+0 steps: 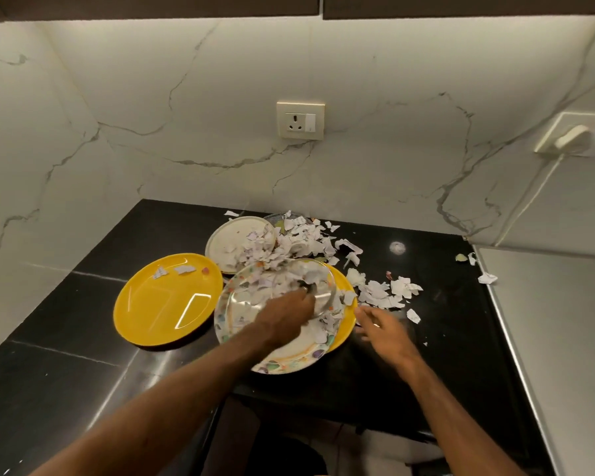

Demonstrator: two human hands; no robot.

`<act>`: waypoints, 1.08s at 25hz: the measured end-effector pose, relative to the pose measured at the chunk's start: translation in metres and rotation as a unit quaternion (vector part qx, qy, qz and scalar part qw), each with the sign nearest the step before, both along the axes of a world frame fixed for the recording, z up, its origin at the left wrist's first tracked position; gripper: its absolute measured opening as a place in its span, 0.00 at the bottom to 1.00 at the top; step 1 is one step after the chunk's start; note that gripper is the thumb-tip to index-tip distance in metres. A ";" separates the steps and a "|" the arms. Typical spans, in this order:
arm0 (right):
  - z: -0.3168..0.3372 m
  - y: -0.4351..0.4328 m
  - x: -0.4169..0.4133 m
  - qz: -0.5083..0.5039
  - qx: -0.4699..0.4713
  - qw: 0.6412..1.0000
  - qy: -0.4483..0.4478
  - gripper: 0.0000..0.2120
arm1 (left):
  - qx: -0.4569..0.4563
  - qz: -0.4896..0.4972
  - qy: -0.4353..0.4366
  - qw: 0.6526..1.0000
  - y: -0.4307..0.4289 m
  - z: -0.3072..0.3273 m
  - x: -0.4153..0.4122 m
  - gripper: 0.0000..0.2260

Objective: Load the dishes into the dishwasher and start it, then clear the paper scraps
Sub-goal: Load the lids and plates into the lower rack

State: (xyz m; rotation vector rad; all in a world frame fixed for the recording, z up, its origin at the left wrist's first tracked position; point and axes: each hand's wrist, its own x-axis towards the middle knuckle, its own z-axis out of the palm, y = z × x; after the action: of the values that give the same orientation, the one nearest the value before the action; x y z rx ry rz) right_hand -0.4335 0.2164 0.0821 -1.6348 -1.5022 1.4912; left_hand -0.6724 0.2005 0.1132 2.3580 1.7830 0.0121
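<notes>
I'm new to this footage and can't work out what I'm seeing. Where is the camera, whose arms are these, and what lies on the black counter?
No machine here: a person wears one wide-angle camera on the head, looking down at their own bare arms. On the black stone counter lie a round yellow plate, a cream plate behind it, and a colour-spotted white plate overlapping a second yellow plate. Over plates and counter lie torn white paper scraps. The left hand grips the rim of a clear glass dish above the spotted plate, though blur hides detail. The right hand is open, holding nothing, beside the scraps.
</notes>
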 end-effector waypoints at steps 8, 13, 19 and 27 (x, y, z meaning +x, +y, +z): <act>-0.004 -0.021 0.014 -0.147 -0.073 0.968 0.188 0.12 | -0.068 -0.175 -0.047 0.981 -0.003 -0.002 0.079 0.11; 0.001 -0.035 0.025 -0.123 -0.120 0.956 0.239 0.14 | -0.072 -0.146 -0.141 0.977 0.017 -0.020 0.065 0.20; -0.002 -0.041 0.027 -0.139 -0.157 0.950 0.232 0.13 | -0.074 0.087 -0.215 0.970 0.033 -0.023 0.055 0.29; -0.002 -0.045 0.035 -0.114 -0.156 0.961 0.200 0.11 | -0.169 0.183 -0.276 0.928 0.019 -0.037 0.047 0.21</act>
State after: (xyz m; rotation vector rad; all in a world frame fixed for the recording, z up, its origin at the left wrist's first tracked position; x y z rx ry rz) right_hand -0.3982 0.1713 0.0799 -1.4879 -0.8663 1.8546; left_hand -0.6251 0.2197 0.0764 1.5546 1.7270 0.3533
